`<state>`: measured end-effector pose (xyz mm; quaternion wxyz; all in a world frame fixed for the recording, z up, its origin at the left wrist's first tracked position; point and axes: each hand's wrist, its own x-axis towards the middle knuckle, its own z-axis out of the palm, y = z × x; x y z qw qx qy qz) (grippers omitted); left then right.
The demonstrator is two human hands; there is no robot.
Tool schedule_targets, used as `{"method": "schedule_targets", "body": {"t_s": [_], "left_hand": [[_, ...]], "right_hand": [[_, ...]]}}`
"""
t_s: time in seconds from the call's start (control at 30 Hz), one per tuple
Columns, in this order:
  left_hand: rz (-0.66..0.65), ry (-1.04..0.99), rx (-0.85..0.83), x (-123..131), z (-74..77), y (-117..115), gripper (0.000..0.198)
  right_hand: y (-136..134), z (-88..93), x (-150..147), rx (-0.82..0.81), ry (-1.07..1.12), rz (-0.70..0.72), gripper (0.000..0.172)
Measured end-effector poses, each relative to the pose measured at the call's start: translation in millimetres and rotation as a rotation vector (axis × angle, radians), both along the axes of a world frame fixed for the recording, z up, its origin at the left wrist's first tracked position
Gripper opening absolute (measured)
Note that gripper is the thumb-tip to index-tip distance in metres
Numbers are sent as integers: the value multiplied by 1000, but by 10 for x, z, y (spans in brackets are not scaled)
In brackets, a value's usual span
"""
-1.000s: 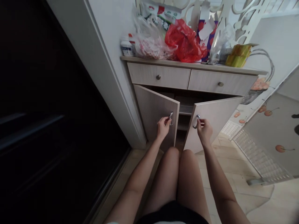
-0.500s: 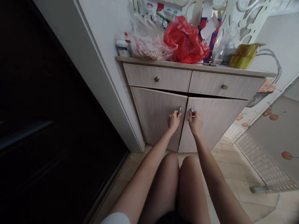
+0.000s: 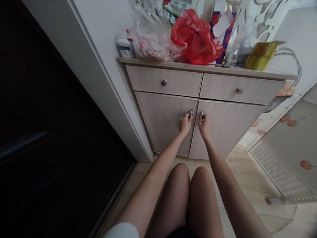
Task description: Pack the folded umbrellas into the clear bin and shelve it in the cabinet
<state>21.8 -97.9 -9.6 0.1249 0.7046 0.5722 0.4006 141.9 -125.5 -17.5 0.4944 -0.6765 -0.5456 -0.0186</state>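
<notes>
Head view, looking down: I see both of my arms stretched out nearly straight from the lower edge of the frame toward the middle, converging on the low cabinet ahead. My left hand (image 3: 185, 123) has its fingers curled tight on the left handle (image 3: 191, 112), knuckles up, wrist in line with the forearm. My right hand (image 3: 204, 125) mirrors it just beside, fingers closed on the right handle (image 3: 201, 114), thumb side turned inward. The two hands are near each other but not touching, with the seam between the doors running down between them. The left door (image 3: 163, 129) and the right door (image 3: 230, 130) lie flush with the cabinet front, edges meeting at centre frame. Above them are two drawers, each with a round knob (image 3: 163, 82). On the cabinet top (image 3: 272, 75), in the upper part of the frame, a red bag (image 3: 195, 39) sits between a clear plastic bag (image 3: 153, 44) to its left and a yellow-green packet (image 3: 262, 54) to its right, with a small white bottle (image 3: 123, 49) at the far left end. My knees (image 3: 182, 173) are bent together at lower centre, below the hands, over the tiled floor (image 3: 247, 172).
</notes>
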Motion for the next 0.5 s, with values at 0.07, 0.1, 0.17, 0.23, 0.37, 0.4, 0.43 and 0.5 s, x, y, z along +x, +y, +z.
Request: {"method": "schedule_targets", "body": {"t_s": [0.07,0.1,0.17,0.23,0.37,0.4,0.43,0.5], "left_hand": [[-1,10,-4,3,9,23,19],[-3,14,-6,4,14,33,19],[-7,17,-8,7,26,51,19],[-9,15,-13,12,37,71,19],[-9,6,-24,25,47,119,19],[-9,8,-24,28,46,131,19],[-6,10,-25,31,44,142,19],[-1,23,-24,37,39,160,19]], "right_hand": [[30,-7,2,-4,4,3,34],[46,-9,3,-11,9,5,34],[81,-10,5,-26,16,11,36],[114,-7,9,-29,20,8,37],[168,11,15,-31,26,3,36],[179,17,15,-39,26,2,34],[189,22,14,-48,25,3,33],[209,30,7,-57,23,5,32]]}}
